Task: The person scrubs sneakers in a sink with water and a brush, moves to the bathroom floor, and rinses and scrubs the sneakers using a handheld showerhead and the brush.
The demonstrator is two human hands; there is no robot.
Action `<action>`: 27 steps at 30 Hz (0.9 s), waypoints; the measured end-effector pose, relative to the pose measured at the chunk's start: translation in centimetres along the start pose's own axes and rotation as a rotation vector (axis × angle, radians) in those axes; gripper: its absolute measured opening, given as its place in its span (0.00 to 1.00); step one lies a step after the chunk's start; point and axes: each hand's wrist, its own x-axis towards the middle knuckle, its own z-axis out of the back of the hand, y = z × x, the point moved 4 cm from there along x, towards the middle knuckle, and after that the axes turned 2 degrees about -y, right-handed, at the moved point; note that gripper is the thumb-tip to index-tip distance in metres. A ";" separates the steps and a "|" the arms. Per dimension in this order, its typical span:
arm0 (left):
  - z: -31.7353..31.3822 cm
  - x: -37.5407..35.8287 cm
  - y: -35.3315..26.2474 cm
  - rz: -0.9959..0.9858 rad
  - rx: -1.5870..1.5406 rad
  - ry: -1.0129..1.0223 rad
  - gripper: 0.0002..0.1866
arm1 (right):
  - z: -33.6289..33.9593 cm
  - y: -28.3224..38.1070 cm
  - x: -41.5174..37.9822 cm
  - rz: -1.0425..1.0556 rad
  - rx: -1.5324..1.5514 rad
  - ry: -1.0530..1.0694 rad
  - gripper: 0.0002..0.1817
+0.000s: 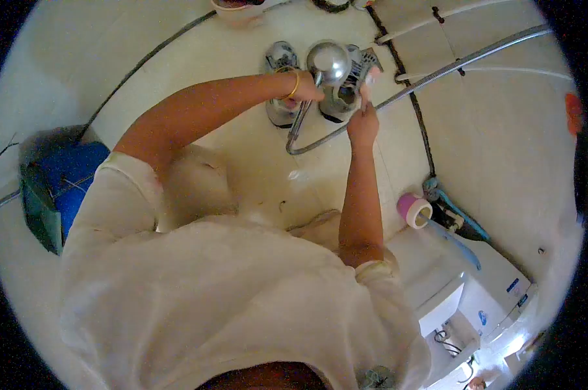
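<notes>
My left hand (307,88), with a yellow bangle at the wrist, is closed round the handle of a silver shower head (328,63) held over the shoes. One grey shoe (281,116) lies on the floor under that wrist. A second grey shoe (336,106) sits to the right, partly hidden behind the shower head. My right hand (363,125) grips a narrow pale pink, brush-like thing (370,83) upright beside this shoe; I cannot tell its exact kind. The metal hose (320,144) loops down from the handle and runs off to the upper right.
Pale tiles cover the floor, and a dark joint line runs along the wall at right. A pink and white pot (413,209) with a blue handle stands by a white appliance (460,302) at lower right. A blue box (79,179) is at left, a bucket (239,12) at top.
</notes>
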 end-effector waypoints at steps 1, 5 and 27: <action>-0.2 0.3 -0.2 0.001 -0.013 -0.015 0.18 | 0.0 -2.0 -0.8 0.005 -0.017 0.028 0.21; -1.5 3.0 0.2 0.011 -0.135 0.001 0.21 | 3.5 -1.6 -3.2 0.059 0.098 0.056 0.18; -3.9 4.2 0.9 0.056 -0.080 0.211 0.20 | 5.6 0.8 7.6 0.255 -0.661 0.610 0.18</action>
